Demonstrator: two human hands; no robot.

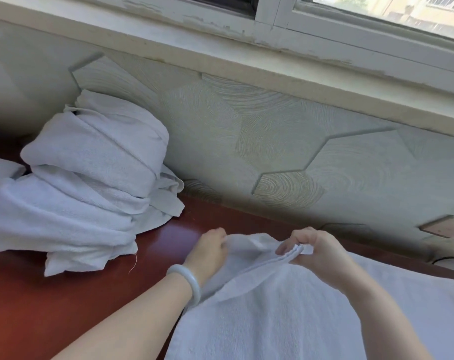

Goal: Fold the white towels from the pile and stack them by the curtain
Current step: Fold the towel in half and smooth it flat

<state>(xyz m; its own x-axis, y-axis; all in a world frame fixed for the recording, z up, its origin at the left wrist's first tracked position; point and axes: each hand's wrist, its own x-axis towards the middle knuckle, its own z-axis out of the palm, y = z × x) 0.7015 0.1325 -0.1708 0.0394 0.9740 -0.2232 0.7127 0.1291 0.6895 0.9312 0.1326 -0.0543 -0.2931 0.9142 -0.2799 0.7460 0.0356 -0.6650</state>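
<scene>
My left hand [210, 252] is curled round one far edge of a white towel [285, 313], fingers tucked into the cloth. My right hand [316, 246] is just beside it and pinches a doubled corner of the same towel between thumb and fingertips, so the layered edges show between them. The cloth between my two hands sags a little. From there the towel spreads back toward me, lying mostly flat under my right forearm and to the right of it. A pale bracelet [186, 281] sits on my left wrist.

Under both hands is a reddish-brown tabletop [51, 313]. Well to the left of my left hand, and a little farther out, sits the pile of white towels [85, 183], loosely heaped and leaning against the wall [272, 141]. The wall runs just beyond my fingers and has a pale swirled pattern. Far to the right of my right hand a socket [445, 227] is set into it. Above it are a window sill [220, 61] and a window frame with peeling paint.
</scene>
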